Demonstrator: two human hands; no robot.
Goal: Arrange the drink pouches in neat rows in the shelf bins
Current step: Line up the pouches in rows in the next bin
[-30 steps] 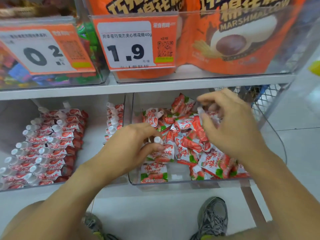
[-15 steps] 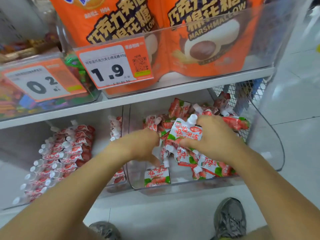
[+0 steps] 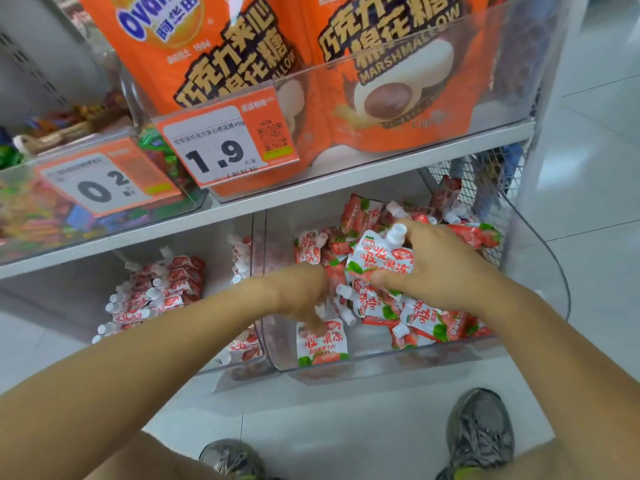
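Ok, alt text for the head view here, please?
The right hand grips a strawberry drink pouch over a jumbled clear bin; the left hand reaches in beside it. Marshmallow bags fill the shelf above.

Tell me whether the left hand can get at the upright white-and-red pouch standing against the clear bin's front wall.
Probably yes: the left hand hovers just above that upright pouch, and the bin's open top leaves nothing between them.

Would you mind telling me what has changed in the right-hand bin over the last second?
The right hand has taken hold of a drink pouch and raised it, spout up, above the loose heap. The left hand has stayed low at the clear bin's left side, fingers down among the pouches. The neat rows in the neighbouring bin are unchanged.
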